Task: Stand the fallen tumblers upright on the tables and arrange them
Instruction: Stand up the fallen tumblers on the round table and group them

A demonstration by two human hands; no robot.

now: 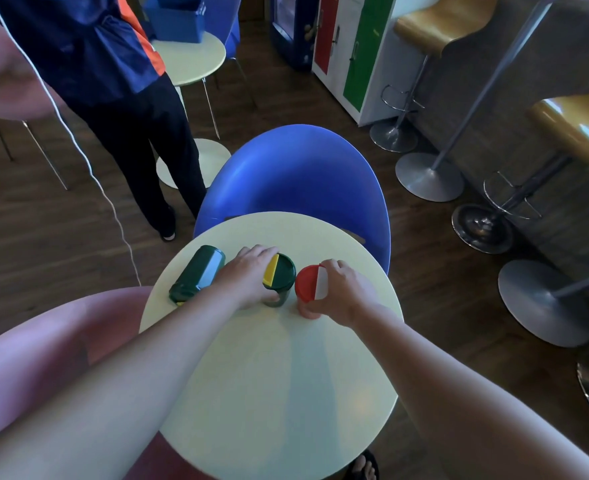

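Three tumblers sit on a round pale-yellow table [286, 375]. A dark green tumbler [197, 273] lies on its side at the left, its lid towards me. A green tumbler with a green-and-yellow lid [279, 277] stands upright in the middle, and my left hand [248, 275] wraps around its left side. Right beside it stands a red tumbler with a red-and-white lid [311, 284], gripped from the right by my right hand [341, 289]. The two upright tumblers almost touch.
A blue chair [296, 174] stands just behind the table and a pink chair [61, 341] at its left. A person in dark clothes [113, 81] stands at the back left, near a second round table [189, 60] with a blue box. Bar stools [428, 174] line the right.
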